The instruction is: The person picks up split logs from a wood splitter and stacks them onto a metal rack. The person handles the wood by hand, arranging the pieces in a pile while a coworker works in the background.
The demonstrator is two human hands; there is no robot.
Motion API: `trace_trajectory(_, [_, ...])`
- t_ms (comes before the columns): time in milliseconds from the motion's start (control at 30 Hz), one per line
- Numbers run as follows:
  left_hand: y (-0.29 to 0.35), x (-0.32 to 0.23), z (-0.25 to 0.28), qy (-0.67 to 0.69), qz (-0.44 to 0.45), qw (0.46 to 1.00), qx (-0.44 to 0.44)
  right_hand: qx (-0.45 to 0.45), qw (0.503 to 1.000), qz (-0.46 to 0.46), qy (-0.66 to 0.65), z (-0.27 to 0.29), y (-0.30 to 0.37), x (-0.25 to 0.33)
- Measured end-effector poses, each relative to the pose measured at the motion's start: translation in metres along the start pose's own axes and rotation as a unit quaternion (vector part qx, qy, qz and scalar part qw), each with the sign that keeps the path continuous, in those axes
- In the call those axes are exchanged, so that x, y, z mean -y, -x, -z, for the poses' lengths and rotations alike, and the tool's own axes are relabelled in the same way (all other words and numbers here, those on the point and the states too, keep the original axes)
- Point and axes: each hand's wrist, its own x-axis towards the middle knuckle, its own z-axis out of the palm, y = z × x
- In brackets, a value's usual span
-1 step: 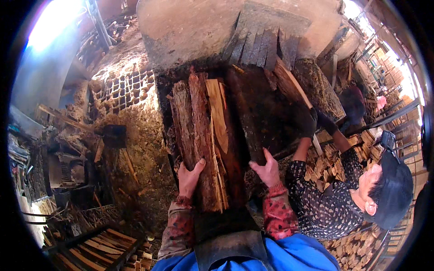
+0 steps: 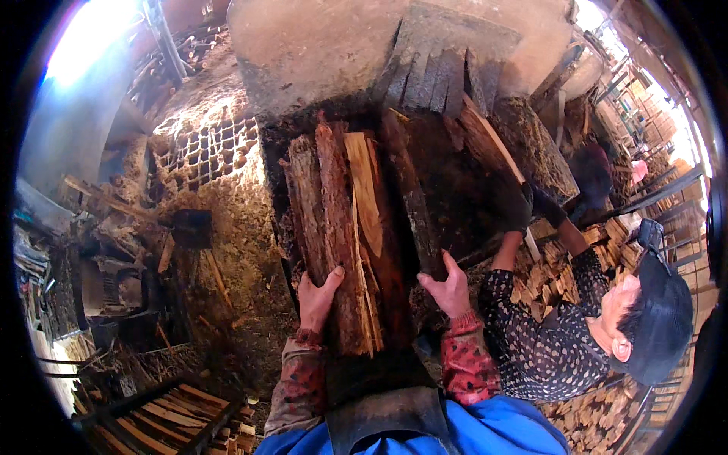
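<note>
My left hand (image 2: 320, 301) is closed on the lower part of a bark-covered wood slab (image 2: 334, 205), its thumb on the bark and its other fingers mostly hidden. A second rough bark slab (image 2: 306, 189) lies just left of it. On the right side are a pale split piece of wood (image 2: 366, 189) and a dark reddish slab. My right hand (image 2: 449, 288) grips the near end of a narrow dark wood slab (image 2: 413, 197) between thumb and fingers. That slab slants away over a blackened bed.
At the right a co-worker (image 2: 546, 341) in a spotted top and dark cap reaches in, a gloved hand near a long split log (image 2: 489, 144). Stacked firewood (image 2: 546, 280) lies beyond. Dark boards (image 2: 436, 80) lean at the back. A brick-like grid (image 2: 208, 155) stands left.
The dark slab in my right hand has turned and now shows a narrower face, with more of the blackened bed visible on its right. My left hand has stayed in place.
</note>
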Motion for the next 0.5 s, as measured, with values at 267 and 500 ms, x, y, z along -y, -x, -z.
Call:
trace_trajectory(267, [-0.004, 0.004, -0.006, 0.001, -0.002, 1.000, -0.012, 0.043, 0.986, 0.152, 0.050, -0.023, 0.038, 0.061])
trace_trajectory(500, [-0.008, 0.011, -0.010, 0.043, -0.014, 0.999, 0.007, 0.070, 0.979, 0.157, 0.113, -0.050, 0.040, 0.049])
